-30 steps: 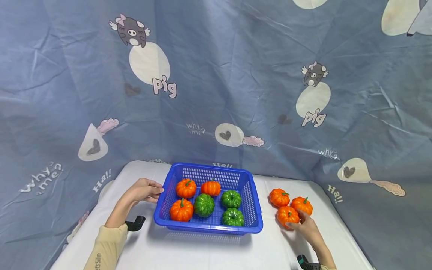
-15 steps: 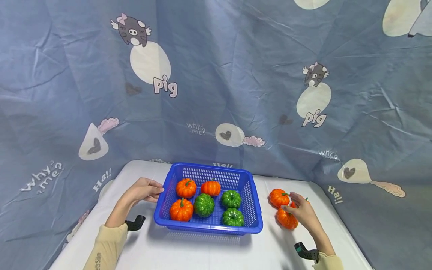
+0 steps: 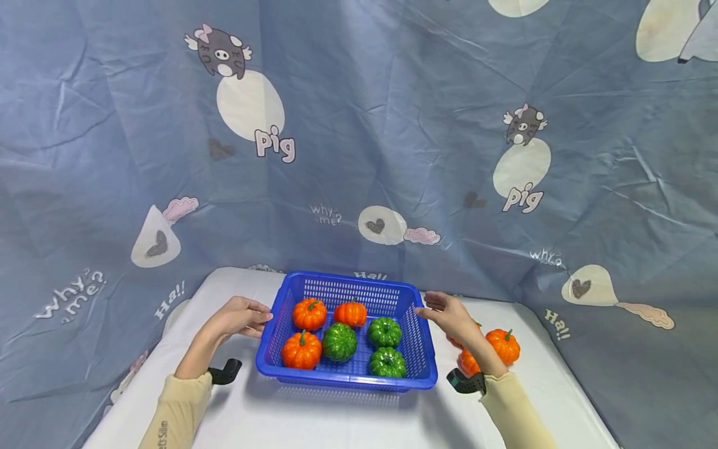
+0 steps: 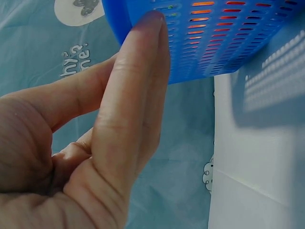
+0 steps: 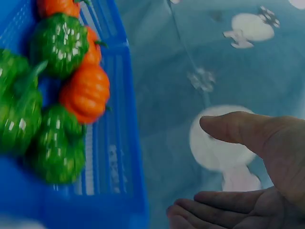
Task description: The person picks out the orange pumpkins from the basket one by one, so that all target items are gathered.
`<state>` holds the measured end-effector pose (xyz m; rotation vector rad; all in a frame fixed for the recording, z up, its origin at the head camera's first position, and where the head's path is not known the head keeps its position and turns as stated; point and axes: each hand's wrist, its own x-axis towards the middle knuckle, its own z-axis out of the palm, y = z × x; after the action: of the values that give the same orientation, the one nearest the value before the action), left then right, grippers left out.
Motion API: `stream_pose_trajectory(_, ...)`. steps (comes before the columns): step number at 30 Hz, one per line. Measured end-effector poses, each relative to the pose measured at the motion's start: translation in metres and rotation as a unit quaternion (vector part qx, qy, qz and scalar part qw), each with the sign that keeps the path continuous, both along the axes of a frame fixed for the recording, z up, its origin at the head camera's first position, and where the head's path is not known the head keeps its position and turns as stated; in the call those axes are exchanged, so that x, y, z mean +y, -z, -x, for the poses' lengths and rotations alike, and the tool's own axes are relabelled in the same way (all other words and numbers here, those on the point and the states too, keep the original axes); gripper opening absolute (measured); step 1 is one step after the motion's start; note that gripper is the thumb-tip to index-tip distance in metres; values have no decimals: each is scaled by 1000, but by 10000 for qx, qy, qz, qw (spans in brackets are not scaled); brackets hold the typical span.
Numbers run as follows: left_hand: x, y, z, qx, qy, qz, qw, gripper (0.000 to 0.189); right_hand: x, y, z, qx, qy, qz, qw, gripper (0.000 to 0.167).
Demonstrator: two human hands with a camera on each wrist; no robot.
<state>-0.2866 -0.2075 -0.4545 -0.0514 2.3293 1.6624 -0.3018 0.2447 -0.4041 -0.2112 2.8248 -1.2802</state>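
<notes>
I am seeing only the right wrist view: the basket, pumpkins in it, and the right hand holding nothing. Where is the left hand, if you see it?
Observer: The left hand is at the left side of the basket.
Operator: Does it reach inside?
Observer: Not that I see; the left wrist view shows its nearest finger in front of the outer wall.
Operator: Is anything lying outside the basket?
Observer: Yes, three orange pumpkins lie on the white table, right of it.
</notes>
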Motion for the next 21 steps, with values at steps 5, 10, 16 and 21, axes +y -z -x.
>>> stream_pose_trajectory(5, 1, 0, -1, -29, -9, -78, 10000, 37, -32, 6, 19, -421, -248, 193, 9986, 68)
stream_pose_trajectory(10, 2, 0, -1, -59, -29, -59, 10000, 37, -61, 15, 31, -670, -505, -91, 9964, 71)
stream_pose_trajectory(16, 1, -2, -1, -49, -54, -28, 10000, 37, -92, 30, 43, -593, -861, -394, 9937, 47)
stream_pose_trajectory(21, 0, -3, -1, -49, -43, -72, 10000, 38, -110, 45, 53, -834, -897, -190, 9923, 51)
